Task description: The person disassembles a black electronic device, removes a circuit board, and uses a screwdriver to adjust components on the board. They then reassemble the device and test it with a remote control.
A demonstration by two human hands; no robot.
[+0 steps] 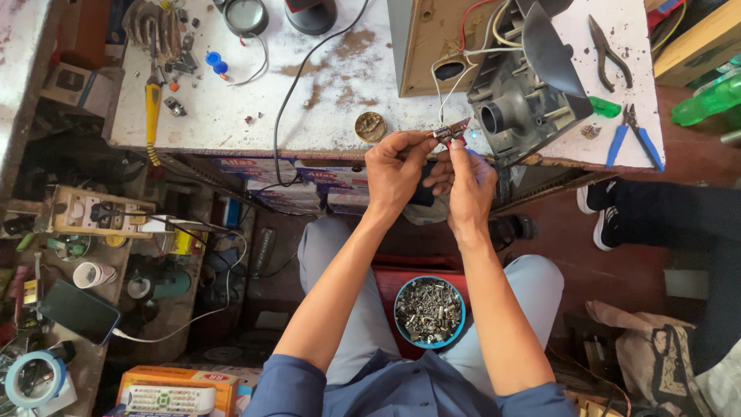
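Both my hands meet at the front edge of a white worktable [255, 116]. My left hand [395, 171] and my right hand [467, 181] pinch a small red circuit part [451, 133] between their fingertips. White wires [451, 77] run from that part up to a grey plastic appliance housing [525, 100] lying on the table just beyond my right hand. A blue bowl of small metal screws and parts [429, 311] rests between my knees.
On the table lie blue-handled cutters [634, 135], dark pliers [610, 50], a yellow-handled screwdriver [153, 108], a small round tin [370, 127] and a black cable [297, 85]. Another person's black shoes [600, 208] stand at the right. Cluttered shelves with a phone [79, 310] fill the left.
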